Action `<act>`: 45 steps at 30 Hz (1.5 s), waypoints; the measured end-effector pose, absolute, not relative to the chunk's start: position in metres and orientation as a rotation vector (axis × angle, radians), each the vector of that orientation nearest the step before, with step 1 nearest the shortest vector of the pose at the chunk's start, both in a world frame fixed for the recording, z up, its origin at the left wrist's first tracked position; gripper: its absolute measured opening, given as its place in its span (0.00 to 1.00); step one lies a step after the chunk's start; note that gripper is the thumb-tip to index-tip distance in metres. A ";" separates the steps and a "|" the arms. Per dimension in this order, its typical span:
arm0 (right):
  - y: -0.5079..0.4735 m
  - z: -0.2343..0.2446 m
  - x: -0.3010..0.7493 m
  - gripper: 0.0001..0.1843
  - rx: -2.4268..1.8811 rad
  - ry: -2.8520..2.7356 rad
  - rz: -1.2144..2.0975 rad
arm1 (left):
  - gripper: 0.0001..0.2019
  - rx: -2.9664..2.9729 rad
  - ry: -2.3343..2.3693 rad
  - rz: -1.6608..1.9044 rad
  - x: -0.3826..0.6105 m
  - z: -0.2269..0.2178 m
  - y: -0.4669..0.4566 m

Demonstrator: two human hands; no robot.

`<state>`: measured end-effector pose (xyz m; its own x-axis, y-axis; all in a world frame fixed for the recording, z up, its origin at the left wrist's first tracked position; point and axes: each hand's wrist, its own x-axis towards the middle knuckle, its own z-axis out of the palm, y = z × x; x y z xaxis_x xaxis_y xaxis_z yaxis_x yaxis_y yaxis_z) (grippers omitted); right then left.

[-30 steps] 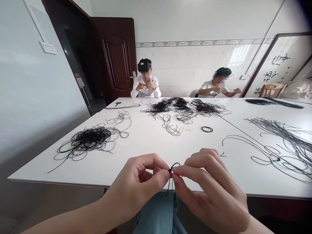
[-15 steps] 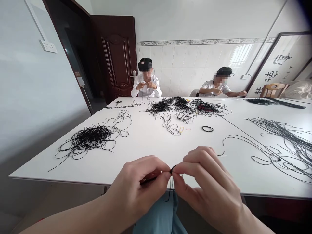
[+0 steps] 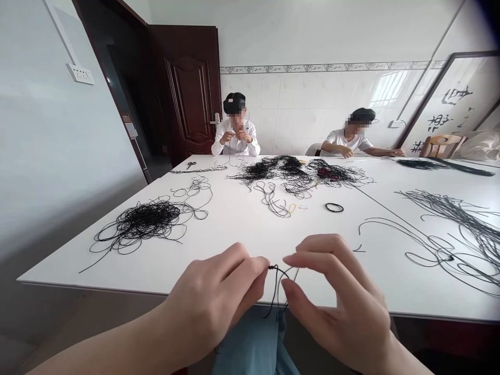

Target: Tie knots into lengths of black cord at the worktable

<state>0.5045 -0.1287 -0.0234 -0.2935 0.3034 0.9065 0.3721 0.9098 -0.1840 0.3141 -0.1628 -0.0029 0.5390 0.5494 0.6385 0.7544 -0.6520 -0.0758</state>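
- A tangled heap of black cord (image 3: 150,219) is lying on the white table (image 3: 242,229), well left of the black ring (image 3: 335,211).
- Scissors (image 3: 191,164) are resting beyond and well left of the ring.
- The left hand (image 3: 211,294) is reaching in nearer than the ring, to its left; its curled fingers are gripping a knotted cord.
- That knotted cord (image 3: 272,267) is poking from those fingertips, nearer than the ring and left of it, its loose ends drooping.
- A yellow band (image 3: 292,208) is lying left of the ring.
- The right hand (image 3: 339,297) is hovering nearer than the ring, thumb and forefinger standing apart around the cord's ends; whether either is touching them, I cannot tell.
- A bundle of cords (image 3: 466,217) is spreading right of the ring.
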 end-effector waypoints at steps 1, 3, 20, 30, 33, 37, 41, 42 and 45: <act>-0.128 -0.023 0.505 0.10 -0.495 -1.913 -0.077 | 0.12 -2.395 -1.087 -0.825 0.314 -0.003 -0.163; -0.127 -0.024 0.505 0.09 -0.482 -1.939 -0.047 | 0.13 -2.371 -1.095 -0.819 0.315 -0.003 -0.164; -0.128 -0.027 0.515 0.07 -0.411 -1.912 -0.642 | 0.08 -3.110 -2.452 -1.753 0.323 0.019 -0.156; -0.132 -0.023 0.504 0.09 -0.473 -1.870 -0.272 | 0.06 -2.692 -2.412 -1.524 0.328 0.014 -0.162; -0.136 -0.023 0.501 0.09 -0.518 -1.866 -0.264 | 0.05 -2.665 -2.188 -1.509 0.328 0.012 -0.162; -0.137 -0.022 0.498 0.08 -0.553 -1.862 -0.236 | 0.07 -2.630 -1.781 -1.368 0.325 0.006 -0.163; -0.136 -0.022 0.496 0.09 -0.553 -1.845 -0.225 | 0.08 -2.512 -1.301 -1.307 0.324 -0.005 -0.164; -0.135 -0.023 0.496 0.09 -0.549 -1.840 -0.220 | 0.08 -2.483 -1.190 -1.312 0.324 -0.007 -0.163; -0.134 -0.023 0.494 0.09 -0.546 -1.843 -0.197 | 0.07 -2.445 -0.971 -1.273 0.323 -0.011 -0.160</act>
